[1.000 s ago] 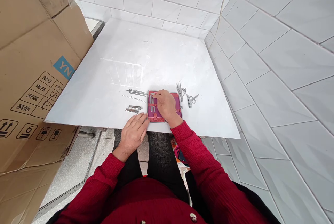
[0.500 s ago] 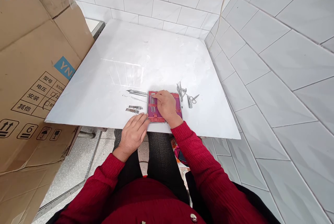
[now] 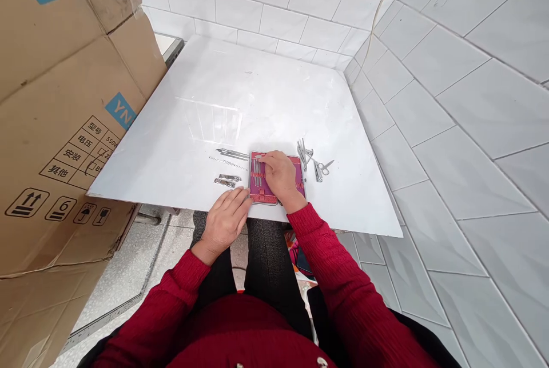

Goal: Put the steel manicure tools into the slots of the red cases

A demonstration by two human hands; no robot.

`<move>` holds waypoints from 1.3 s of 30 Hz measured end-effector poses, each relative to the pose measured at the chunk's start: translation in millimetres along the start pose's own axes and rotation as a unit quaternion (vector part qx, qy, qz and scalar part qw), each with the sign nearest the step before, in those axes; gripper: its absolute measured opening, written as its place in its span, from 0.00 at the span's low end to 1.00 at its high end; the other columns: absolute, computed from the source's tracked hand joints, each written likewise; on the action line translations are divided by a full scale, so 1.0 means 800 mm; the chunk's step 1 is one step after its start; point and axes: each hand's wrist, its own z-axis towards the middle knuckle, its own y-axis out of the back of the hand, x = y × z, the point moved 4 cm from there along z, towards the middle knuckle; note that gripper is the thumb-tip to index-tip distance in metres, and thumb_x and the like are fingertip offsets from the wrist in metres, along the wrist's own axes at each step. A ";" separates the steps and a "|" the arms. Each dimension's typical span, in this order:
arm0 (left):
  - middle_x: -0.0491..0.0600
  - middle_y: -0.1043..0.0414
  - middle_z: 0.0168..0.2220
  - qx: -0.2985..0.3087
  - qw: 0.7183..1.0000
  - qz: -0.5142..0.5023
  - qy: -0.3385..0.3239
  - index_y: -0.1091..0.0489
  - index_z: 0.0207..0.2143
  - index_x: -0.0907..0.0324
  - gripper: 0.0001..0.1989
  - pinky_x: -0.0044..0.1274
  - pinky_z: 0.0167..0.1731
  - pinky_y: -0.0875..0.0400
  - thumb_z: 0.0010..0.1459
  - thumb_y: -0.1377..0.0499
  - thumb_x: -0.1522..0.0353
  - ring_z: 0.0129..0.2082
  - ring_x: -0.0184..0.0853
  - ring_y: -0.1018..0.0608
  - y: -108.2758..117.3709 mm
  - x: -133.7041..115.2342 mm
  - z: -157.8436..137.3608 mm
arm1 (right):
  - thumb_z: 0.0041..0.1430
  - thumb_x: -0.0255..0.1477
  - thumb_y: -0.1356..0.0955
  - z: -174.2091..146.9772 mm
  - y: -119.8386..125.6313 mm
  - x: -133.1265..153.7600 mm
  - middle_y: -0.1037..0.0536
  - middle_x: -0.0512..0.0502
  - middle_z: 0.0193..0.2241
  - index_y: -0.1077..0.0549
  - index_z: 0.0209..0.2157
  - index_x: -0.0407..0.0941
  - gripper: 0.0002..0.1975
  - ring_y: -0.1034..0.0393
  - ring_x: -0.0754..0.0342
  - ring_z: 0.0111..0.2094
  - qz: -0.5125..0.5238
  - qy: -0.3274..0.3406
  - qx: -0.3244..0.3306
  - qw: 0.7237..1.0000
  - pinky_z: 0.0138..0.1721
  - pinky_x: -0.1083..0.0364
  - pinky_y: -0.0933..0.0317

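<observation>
A manicure case [image 3: 269, 199] with a red and purple lining lies open at the table's near edge. Several slim metal manicure tools [image 3: 256, 171] stand in loops on its left side. My right hand [image 3: 281, 176] bends over the case, fingertips pinched at the top of one of these tools; the palm hides the case's middle. Flat beside the lower left corner rests my left hand [image 3: 227, 216], fingers stretched out and touching the case's edge. Two nail clippers [image 3: 225, 180] lie left of the case, below a thin metal stick [image 3: 227, 162] and a longer pointed tool [image 3: 231, 154].
To the right of the case are small scissors [image 3: 326, 167], another clipper [image 3: 318, 172] and metal plier-like tools [image 3: 303, 155]. The white table [image 3: 266, 99] meets tiled walls at the back and right. A large cardboard box [image 3: 64, 99] stands against its left side.
The view has shifted slightly, so everything sits a little farther right in it. Both hands keep nearly the same places on the case.
</observation>
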 end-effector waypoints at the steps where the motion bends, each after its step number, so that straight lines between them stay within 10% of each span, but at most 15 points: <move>1: 0.55 0.26 0.61 0.002 1.000 0.001 0.000 0.28 0.58 0.59 0.18 0.39 0.63 0.30 0.70 0.47 0.74 0.64 0.44 0.26 0.000 0.000 0.000 | 0.65 0.18 0.38 0.000 0.001 0.000 0.19 0.44 0.40 0.17 0.39 0.47 0.18 0.28 0.48 0.43 0.006 0.002 -0.002 1.000 0.47 0.50 0.35; 16: 0.57 0.24 0.59 -0.030 0.999 -0.013 -0.010 0.29 0.58 0.60 0.17 0.38 0.63 0.30 0.70 0.47 0.74 0.64 0.43 0.26 -0.002 0.000 -0.003 | 0.74 0.29 0.38 0.035 -0.010 0.099 0.21 0.42 0.37 0.21 0.35 0.43 0.16 0.33 0.48 0.38 -0.110 0.110 0.191 0.969 0.43 0.50 0.48; 39: 0.57 0.25 0.60 -0.035 0.999 -0.015 -0.015 0.29 0.59 0.60 0.17 0.39 0.63 0.29 0.70 0.47 0.72 0.64 0.43 0.26 -0.005 0.002 -0.006 | 0.65 0.20 0.38 0.069 -0.051 0.135 0.19 0.34 0.38 0.24 0.38 0.39 0.10 0.25 0.45 0.40 -0.204 0.112 0.317 0.919 0.39 0.50 0.43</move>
